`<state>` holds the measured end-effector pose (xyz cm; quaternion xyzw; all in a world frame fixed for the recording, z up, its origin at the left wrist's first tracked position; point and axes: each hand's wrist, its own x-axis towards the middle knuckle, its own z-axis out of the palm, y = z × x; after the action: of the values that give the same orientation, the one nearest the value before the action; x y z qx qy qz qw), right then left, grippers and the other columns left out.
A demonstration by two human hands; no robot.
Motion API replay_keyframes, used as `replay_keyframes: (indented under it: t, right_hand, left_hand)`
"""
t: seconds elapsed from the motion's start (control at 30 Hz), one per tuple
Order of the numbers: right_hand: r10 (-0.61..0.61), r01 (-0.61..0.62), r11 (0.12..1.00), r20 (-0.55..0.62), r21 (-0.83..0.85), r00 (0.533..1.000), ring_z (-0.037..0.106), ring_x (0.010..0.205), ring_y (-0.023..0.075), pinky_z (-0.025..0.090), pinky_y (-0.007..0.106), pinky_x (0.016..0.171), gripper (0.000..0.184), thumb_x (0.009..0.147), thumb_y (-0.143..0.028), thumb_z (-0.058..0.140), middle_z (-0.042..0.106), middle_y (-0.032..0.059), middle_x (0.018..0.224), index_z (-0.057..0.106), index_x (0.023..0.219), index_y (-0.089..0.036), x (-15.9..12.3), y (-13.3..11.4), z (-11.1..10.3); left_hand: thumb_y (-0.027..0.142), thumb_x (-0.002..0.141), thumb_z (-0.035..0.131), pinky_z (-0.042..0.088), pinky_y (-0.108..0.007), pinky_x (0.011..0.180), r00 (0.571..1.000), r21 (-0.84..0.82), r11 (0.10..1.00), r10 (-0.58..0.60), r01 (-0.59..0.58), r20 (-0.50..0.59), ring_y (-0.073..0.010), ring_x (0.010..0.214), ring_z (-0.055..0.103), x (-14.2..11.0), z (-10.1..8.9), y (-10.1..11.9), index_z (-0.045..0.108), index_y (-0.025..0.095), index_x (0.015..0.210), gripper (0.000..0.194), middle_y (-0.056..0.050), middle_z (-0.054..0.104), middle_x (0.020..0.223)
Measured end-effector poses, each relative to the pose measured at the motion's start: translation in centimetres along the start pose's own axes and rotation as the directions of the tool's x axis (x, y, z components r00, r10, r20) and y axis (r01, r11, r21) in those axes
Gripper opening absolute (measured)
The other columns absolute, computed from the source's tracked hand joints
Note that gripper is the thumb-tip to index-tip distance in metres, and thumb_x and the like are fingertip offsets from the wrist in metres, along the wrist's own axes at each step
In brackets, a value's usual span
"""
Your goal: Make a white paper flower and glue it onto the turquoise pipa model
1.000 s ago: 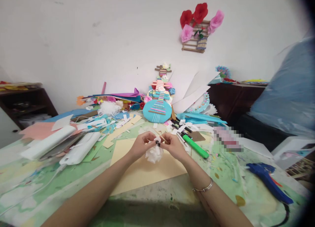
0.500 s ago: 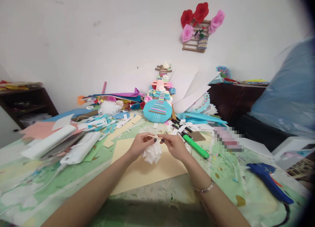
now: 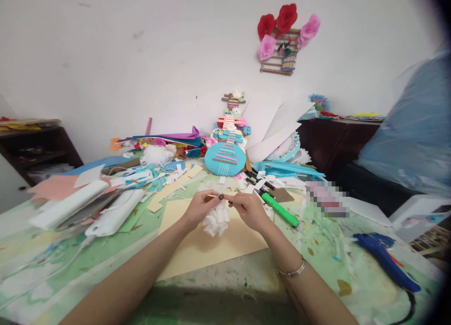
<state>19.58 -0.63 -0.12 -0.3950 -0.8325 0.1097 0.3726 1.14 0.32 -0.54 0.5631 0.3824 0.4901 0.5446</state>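
Green-stained bench point(image 3: 317, 273) filling foreground, cream sheet point(image 3: 211, 257) lying on it beneath hands. Turquoise lute-shaped model point(image 3: 225, 161) standing upright behind. Blue glue gun point(image 3: 385, 261) lying at right. Left hand point(image 3: 200, 211) pinching thin stick between thumb and fingers. Right hand point(image 3: 252, 211) bringing fingertips against left thumb; cannot tell whether gripping. Green marker point(image 3: 280, 209) lying just beyond right hand. White ruffled paper point(image 3: 216, 221) hanging below left thumb, over sheet. Thin stick point(image 3: 213, 196) showing above left fingers.
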Motion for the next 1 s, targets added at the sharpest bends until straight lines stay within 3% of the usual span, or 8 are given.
replay_keyframes:
  t: [0.2,0.47,0.6,0.8,1.0]
  right_hand:
    - [0.07,-0.068,0.997,-0.058,0.038,0.996,0.063,0.069,0.0158,0.044,0.025,0.064,0.038,0.082,-0.01,0.047,0.073,0.0033,0.08,0.067,0.111,-0.023,-0.05,-0.15,0.36]
    - [0.076,-0.075,0.997,-0.099,0.004,0.992,0.059,0.062,0.016,0.041,0.027,0.061,0.019,0.082,-0.021,0.055,0.072,0.0056,0.082,0.072,0.091,-0.022,0.05,-0.46,0.46]
    - [0.085,-0.086,0.996,-0.116,-0.006,0.99,0.057,0.059,0.0147,0.038,0.026,0.058,0.019,0.084,-0.026,0.053,0.07,0.0052,0.076,0.071,0.085,-0.02,0.08,-0.7,0.39]
    - [0.117,-0.12,0.993,-0.115,-0.018,0.986,0.051,0.054,0.012,0.031,0.023,0.052,0.028,0.084,-0.03,0.053,0.061,0.0017,0.058,0.064,0.061,-0.017,0.18,-0.86,0.35]
    - [0.174,-0.176,0.984,-0.123,-0.006,0.977,0.051,0.053,0.0109,0.031,0.022,0.051,0.026,0.079,-0.031,0.058,0.062,0.0005,0.057,0.061,0.058,-0.016,0.19,-0.66,0.5]
  left_hand:
    - [0.04,0.061,0.076,0.036,-0.02,0.045,1.0,0.031,1.0,-0.004,0.004,0.002,-0.0099,0.047,0.052,-0.08,0.18,0.37,0.067,0.012,0.074,0.032,-0.002,0.065,0.058]
    - [0.035,0.062,0.074,0.034,-0.018,0.044,0.999,0.078,0.997,0.0,0.004,-0.045,-0.0085,0.046,0.049,0.03,0.06,0.16,0.069,0.012,0.072,0.026,-0.001,0.063,0.056]
    - [0.035,0.062,0.074,0.035,-0.019,0.043,0.999,0.105,0.994,0.011,-0.007,-0.042,-0.0091,0.046,0.05,-0.05,0.03,0.23,0.069,0.011,0.071,0.026,-0.002,0.064,0.057]
    - [0.032,0.062,0.074,0.04,-0.02,0.047,0.998,0.156,0.986,0.061,-0.059,-0.005,-0.0124,0.054,0.056,-0.13,0.06,-0.04,0.069,0.011,0.07,0.023,-0.004,0.066,0.062]
    - [0.026,0.063,0.073,0.043,-0.021,0.053,0.995,0.192,0.976,0.101,-0.103,0.021,-0.0129,0.059,0.057,-0.01,-0.03,-0.24,0.07,0.012,0.07,0.016,-0.004,0.067,0.066]
